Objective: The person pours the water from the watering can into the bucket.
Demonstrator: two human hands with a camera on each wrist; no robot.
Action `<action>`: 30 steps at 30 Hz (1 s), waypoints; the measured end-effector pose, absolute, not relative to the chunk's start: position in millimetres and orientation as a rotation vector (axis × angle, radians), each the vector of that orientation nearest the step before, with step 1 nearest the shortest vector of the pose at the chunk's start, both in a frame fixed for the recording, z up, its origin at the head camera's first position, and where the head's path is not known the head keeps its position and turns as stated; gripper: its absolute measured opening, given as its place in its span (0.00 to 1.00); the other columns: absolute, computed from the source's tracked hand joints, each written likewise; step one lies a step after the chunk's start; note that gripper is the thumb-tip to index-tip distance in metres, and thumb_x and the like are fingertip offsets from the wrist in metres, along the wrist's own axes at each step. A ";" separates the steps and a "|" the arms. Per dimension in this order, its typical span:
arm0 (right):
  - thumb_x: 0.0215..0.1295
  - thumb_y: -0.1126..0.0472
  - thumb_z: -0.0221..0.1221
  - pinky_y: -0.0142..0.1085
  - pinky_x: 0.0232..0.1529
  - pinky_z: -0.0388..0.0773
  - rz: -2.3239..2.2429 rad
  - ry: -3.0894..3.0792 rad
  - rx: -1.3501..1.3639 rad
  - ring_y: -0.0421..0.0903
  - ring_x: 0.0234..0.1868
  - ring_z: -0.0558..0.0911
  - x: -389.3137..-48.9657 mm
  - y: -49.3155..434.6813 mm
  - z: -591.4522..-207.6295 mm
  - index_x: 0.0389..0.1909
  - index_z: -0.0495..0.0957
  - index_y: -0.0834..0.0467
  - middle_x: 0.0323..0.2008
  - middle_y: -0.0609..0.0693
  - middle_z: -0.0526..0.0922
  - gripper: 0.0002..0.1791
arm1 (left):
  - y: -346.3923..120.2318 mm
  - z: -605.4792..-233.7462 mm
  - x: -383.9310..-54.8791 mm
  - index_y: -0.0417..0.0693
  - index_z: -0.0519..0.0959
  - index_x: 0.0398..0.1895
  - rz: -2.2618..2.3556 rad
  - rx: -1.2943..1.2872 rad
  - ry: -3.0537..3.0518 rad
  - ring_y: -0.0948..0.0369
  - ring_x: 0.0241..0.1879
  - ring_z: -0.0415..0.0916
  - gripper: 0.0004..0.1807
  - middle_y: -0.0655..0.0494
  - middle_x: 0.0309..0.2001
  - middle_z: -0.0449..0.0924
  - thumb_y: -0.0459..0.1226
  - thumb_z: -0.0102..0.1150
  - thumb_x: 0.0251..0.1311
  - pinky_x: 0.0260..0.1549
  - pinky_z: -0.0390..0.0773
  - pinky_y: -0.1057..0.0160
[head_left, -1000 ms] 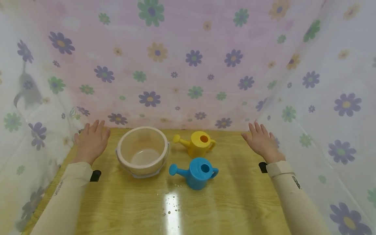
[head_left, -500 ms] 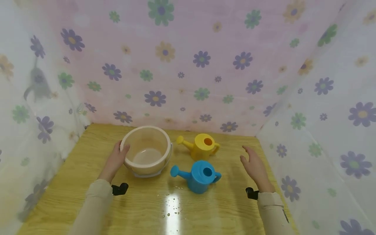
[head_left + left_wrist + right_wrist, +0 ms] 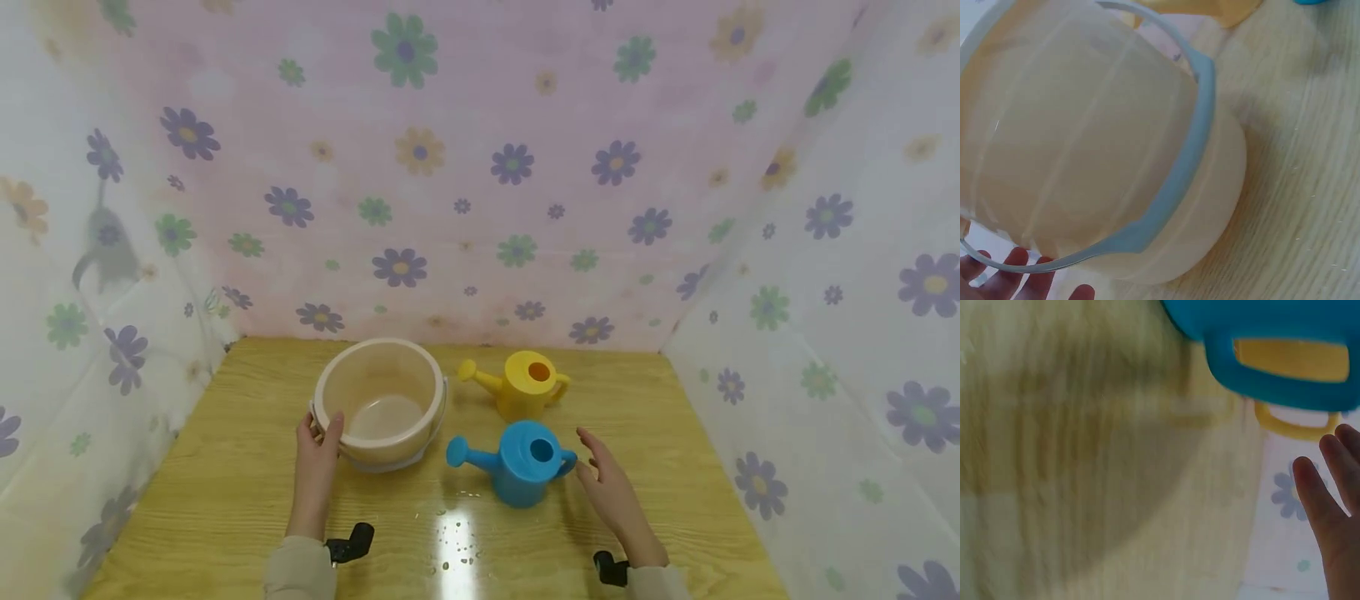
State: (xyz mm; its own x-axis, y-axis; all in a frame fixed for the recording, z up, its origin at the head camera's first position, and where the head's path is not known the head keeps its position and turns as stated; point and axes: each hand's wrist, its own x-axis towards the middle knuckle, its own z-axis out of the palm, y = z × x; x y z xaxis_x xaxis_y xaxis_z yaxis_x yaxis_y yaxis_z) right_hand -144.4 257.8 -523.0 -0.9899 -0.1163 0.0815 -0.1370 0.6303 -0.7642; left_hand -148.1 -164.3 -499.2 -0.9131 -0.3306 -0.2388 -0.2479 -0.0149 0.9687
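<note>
A cream bucket (image 3: pixel 382 450) with a pale grey handle (image 3: pixel 1191 150) stands on the table at left. My left hand (image 3: pixel 317 462) is at its left side, thumb by the rim and fingers spread along the outer wall. In the left wrist view the handle crosses in front of those fingers (image 3: pixel 1019 259). A blue watering can (image 3: pixel 519 471) stands right of the bucket, spout to the left. Close beside its handle is my right hand (image 3: pixel 611 492), holding nothing, fingers extended. Behind the blue can stands a yellow watering can (image 3: pixel 522 396).
The wood-grain table (image 3: pixel 247 517) has water drops (image 3: pixel 457 542) near its front middle. A pink flower-printed sheet (image 3: pixel 465 225) rises behind it, with white flowered sheets at both sides. A grey shadow-like shape (image 3: pixel 108 246) shows on the left sheet.
My hands were spread wide at both sides. The left came to the bucket's rim, then slid lower along its side; the right moved left to the blue can's handle. Bucket and cans stay put.
</note>
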 end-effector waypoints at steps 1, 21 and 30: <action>0.68 0.57 0.46 0.52 0.54 0.63 1.355 -2.811 0.219 0.54 0.62 0.61 -141.5 253.2 -526.5 0.65 0.56 0.53 0.63 0.53 0.60 0.26 | -162.8 -499.7 -145.7 0.49 0.33 0.69 -2.082 0.645 -2.165 0.50 0.58 0.57 0.49 0.41 0.62 0.49 0.62 0.43 0.54 0.53 0.62 0.52; 0.65 0.46 0.48 0.47 0.51 0.66 2.079 -2.467 -0.259 0.52 0.45 0.74 -128.7 215.6 -564.2 0.37 0.71 0.66 0.39 0.58 0.75 0.24 | -155.1 -499.7 -123.4 0.43 0.62 0.41 -2.333 0.701 -1.646 0.58 0.20 0.75 0.23 0.57 0.18 0.72 0.50 0.55 0.56 0.26 0.77 0.59; 0.66 0.47 0.46 0.37 0.42 0.65 2.339 -2.045 -0.448 0.47 0.37 0.67 -122.3 202.7 -570.1 0.26 0.65 0.64 0.29 0.52 0.66 0.22 | -170.9 -566.5 -137.4 0.40 0.76 0.29 -2.505 0.488 -1.530 0.55 0.24 0.78 0.19 0.51 0.21 0.77 0.49 0.54 0.58 0.27 0.77 0.57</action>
State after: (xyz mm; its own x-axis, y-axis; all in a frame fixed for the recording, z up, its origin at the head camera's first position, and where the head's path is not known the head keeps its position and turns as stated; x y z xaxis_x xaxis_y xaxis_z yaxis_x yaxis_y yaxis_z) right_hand -122.3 202.7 -570.1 -0.9593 0.1875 -0.2111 0.1841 -0.1514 -0.9712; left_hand -137.4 -170.9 -566.5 -0.9328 -0.3065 -0.1894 -0.0286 -0.4610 0.8869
